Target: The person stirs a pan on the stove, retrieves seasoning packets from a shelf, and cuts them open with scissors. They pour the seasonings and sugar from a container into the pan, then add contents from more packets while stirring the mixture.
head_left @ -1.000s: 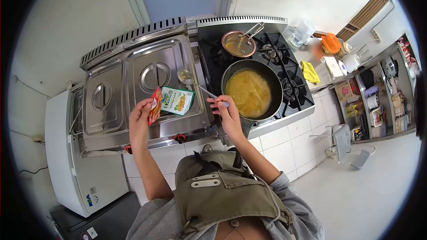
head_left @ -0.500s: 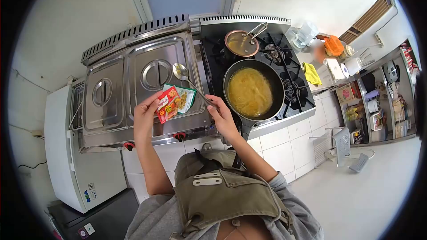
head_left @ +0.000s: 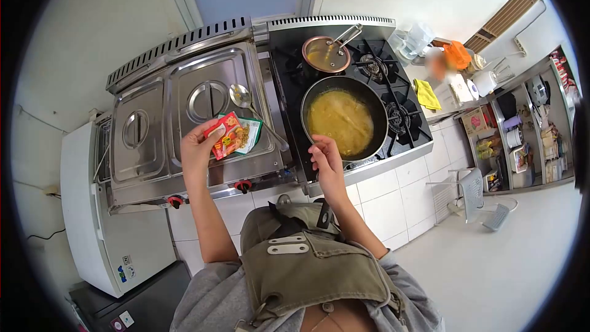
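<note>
My left hand holds a red seasoning packet over the steel counter. Under it lies a green packet. A metal spoon rests on the counter beside the packets, its handle pointing toward the stove. My right hand is empty with fingers loosely apart, hovering at the near rim of a black frying pan filled with yellow sauce.
A small copper pan sits on the rear burner. Two lidded steel wells fill the counter on the left. A white appliance stands at far left. A yellow cloth and containers lie on the counter right of the stove; shelves stand beyond.
My right hand let go of the spoon, which now lies on the counter, and moved right to the frying pan's rim. My left hand raised the red packet slightly.
</note>
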`<state>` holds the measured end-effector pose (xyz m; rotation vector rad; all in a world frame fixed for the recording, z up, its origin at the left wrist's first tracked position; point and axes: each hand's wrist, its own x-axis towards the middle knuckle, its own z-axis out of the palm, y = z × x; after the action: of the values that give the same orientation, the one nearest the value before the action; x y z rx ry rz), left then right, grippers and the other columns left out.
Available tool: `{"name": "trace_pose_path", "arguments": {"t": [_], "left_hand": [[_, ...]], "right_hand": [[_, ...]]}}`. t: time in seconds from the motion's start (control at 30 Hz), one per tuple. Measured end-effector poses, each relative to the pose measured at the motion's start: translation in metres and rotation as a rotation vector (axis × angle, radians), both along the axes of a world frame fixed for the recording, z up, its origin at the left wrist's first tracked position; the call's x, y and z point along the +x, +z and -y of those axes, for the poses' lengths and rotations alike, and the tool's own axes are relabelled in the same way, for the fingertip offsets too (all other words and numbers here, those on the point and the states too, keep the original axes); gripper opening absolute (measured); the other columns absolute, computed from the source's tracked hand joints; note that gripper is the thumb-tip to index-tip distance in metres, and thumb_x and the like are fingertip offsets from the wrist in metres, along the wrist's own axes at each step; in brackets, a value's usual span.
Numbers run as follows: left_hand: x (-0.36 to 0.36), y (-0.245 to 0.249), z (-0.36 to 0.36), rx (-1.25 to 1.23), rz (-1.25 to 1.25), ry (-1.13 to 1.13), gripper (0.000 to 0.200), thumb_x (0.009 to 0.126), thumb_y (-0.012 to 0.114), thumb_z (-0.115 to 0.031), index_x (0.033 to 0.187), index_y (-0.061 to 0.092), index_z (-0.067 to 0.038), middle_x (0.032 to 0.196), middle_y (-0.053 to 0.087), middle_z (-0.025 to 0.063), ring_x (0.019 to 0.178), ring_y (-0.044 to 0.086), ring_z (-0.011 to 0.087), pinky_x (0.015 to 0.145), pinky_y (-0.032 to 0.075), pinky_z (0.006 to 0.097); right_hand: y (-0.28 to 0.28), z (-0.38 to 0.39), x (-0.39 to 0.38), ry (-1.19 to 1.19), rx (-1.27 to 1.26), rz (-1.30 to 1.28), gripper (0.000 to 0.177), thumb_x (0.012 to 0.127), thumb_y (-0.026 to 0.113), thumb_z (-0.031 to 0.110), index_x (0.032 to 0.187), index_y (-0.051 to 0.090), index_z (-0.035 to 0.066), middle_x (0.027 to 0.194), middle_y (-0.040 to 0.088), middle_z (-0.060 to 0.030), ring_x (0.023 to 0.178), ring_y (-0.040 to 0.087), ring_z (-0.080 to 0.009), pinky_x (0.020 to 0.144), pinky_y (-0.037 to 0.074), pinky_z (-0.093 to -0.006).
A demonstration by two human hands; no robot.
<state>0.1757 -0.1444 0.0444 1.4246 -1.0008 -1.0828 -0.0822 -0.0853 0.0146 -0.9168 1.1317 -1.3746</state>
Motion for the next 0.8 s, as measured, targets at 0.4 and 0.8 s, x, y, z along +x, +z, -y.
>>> {"name": "trace_pose_path", "arguments": {"t": [0.4, 0.8], "left_hand": [[0.039, -0.007, -0.022, -0.031, -0.064, 0.221, 0.028, 0.090, 0.057, -0.019, 0.112, 0.061, -0.001, 0.093, 0.064, 0.0042, 0.080, 0.056, 0.0068, 0.073, 0.045, 0.0215], [0.072, -0.005, -0.083, 0.005, 0.025, 0.340, 0.031, 0.088, 0.058, -0.020, 0.115, 0.061, -0.006, 0.090, 0.063, -0.0031, 0.068, 0.047, 0.0016, 0.059, 0.034, 0.0169]], "right_hand": [[0.039, 0.095, 0.058, 0.242, -0.669, -1.181, 0.036, 0.074, 0.068, 0.032, 0.095, 0.063, 0.003, 0.100, 0.047, -0.0139, 0.098, 0.042, -0.0322, 0.081, 0.038, -0.0377], [0.037, 0.104, 0.108, 0.551, -0.297, -1.651, 0.049, 0.065, 0.070, 0.045, 0.093, 0.069, 0.005, 0.110, 0.058, -0.0130, 0.117, 0.033, -0.0277, 0.089, 0.027, -0.0441]]}}
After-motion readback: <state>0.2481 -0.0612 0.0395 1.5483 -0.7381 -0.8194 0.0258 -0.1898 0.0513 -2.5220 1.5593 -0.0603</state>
